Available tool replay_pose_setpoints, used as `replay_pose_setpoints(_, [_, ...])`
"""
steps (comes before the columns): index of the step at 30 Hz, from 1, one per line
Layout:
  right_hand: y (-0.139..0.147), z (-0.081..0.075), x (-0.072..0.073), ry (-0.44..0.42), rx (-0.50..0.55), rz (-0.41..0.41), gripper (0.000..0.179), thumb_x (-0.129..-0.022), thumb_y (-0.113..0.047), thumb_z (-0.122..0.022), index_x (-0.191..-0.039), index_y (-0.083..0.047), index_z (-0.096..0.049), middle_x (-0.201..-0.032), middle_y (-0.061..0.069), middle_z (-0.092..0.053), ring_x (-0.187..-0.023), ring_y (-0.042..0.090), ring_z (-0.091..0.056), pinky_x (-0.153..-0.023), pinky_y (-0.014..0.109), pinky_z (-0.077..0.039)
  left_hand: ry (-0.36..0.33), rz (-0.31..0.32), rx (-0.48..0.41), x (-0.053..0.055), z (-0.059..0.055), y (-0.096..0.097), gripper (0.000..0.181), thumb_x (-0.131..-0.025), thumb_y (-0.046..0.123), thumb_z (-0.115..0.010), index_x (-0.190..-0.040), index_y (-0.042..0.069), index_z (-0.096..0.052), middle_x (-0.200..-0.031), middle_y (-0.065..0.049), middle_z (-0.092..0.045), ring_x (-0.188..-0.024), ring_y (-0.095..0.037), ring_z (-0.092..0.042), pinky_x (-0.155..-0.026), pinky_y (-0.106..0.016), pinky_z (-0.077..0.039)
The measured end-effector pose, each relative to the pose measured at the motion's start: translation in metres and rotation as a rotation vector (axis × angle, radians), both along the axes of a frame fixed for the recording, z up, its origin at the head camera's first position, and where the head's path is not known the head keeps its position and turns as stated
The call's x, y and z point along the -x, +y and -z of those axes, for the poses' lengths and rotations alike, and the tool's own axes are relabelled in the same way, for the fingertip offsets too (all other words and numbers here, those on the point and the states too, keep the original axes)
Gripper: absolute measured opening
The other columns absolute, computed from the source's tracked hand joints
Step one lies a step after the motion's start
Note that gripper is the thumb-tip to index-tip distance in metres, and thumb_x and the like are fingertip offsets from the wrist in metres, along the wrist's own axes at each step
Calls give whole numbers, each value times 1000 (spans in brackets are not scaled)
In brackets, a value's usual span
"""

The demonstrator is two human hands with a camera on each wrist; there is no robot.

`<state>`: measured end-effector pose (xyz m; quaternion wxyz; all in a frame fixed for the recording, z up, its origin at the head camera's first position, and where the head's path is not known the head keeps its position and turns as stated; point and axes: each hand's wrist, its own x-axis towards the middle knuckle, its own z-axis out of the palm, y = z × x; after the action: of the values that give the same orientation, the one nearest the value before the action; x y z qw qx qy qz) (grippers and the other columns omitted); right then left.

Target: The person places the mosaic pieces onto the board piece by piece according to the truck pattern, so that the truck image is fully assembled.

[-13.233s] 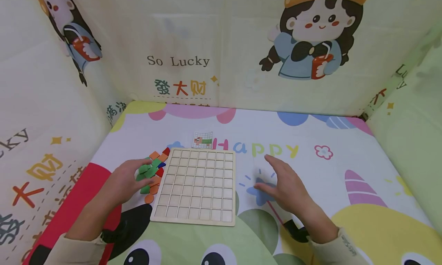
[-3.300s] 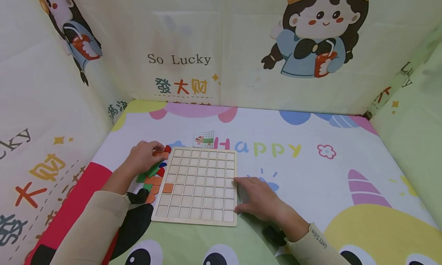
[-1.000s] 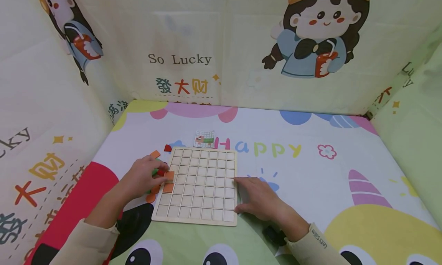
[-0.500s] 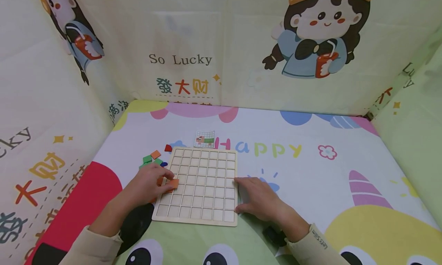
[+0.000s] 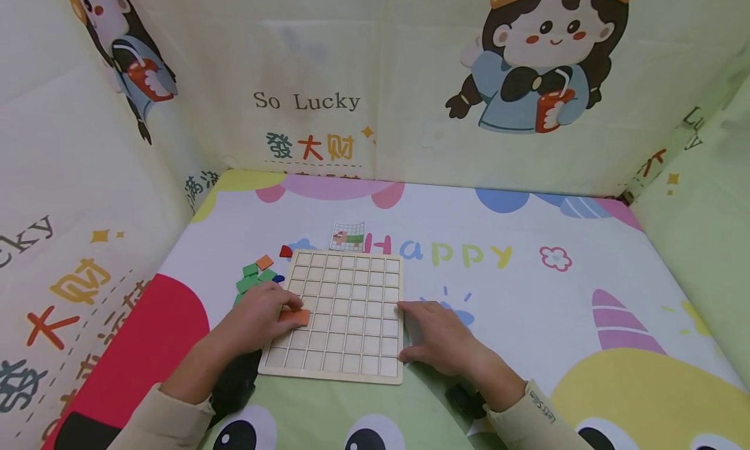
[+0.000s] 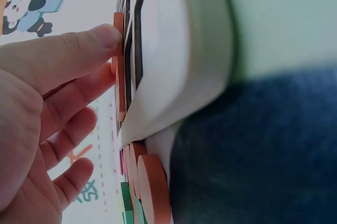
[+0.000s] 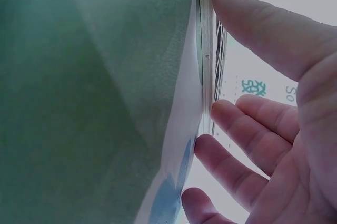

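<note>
A pale wooden grid board [image 5: 346, 342] lies flat on the printed cloth. Over its left columns, my left hand [image 5: 253, 316] pinches an orange square tile [image 5: 303, 316] between thumb and index finger. In the left wrist view, that pinched tile [image 6: 118, 19] stands at the thumb tip, and another orange tile [image 6: 121, 89] lies on the board beside it. My right hand [image 5: 442, 339] rests at the board's right edge, with thumb and fingertips touching it and the fingers relaxed. The other fingers of my left hand hold nothing.
Left of the board lie loose pieces: green tiles [image 5: 249, 269], an orange tile [image 5: 265, 262], a red piece [image 5: 286, 251] and a blue piece [image 5: 278, 279]. Rounded orange pieces [image 6: 152, 190] show in the left wrist view. A small pattern card [image 5: 348, 236] sits behind the board.
My left hand has taken an orange tile from the pile and moved it right and nearer over the board. My right hand, earlier in the air, has stayed at the board's edge lately.
</note>
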<state>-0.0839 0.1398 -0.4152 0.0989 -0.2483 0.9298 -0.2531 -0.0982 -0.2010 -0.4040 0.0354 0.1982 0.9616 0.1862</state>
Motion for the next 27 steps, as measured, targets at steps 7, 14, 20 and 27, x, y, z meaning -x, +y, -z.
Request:
replay_pose_setpoints(7, [0, -2, -1, 1, 9, 0, 78, -74, -29, -88, -139, -3, -54, -135, 13, -59, -123, 36, -53, -99, 56, -41, 14, 11, 3, -1, 2, 1, 30, -75, 20, -88, -102, 13, -76, -90, 3, -63, -92, -19, -54, -71, -31, -52])
replay_pose_setpoints(14, [1, -2, -1, -8, 16, 0, 78, -74, -29, -88, -139, -3, -54, -135, 13, -59, -124, 36, -52, -100, 56, -40, 39, 32, -5, -2, 5, 1, 30, -74, 21, -89, -100, 15, -76, -91, 4, -63, -94, -20, -54, -72, -33, -52])
replay_pose_setpoints(20, [1, -2, -1, -8, 14, -3, 78, -75, -30, -88, -139, -3, -54, -135, 13, -59, -124, 37, -52, -100, 57, -40, 48, 46, 2, -3, 4, 2, 29, -75, 22, -89, -100, 15, -76, -90, 4, -62, -93, -19, -54, -73, -34, -51])
replay_pose_setpoints(27, [1, -3, -1, -3, 18, -9, 77, -75, -29, -87, -139, -3, -54, -135, 13, -59, -124, 37, -53, -100, 56, -41, 64, 78, -10, -3, 4, 4, 23, -79, 20, -86, -99, 17, -76, -88, 8, -63, -91, -17, -53, -72, -34, -49])
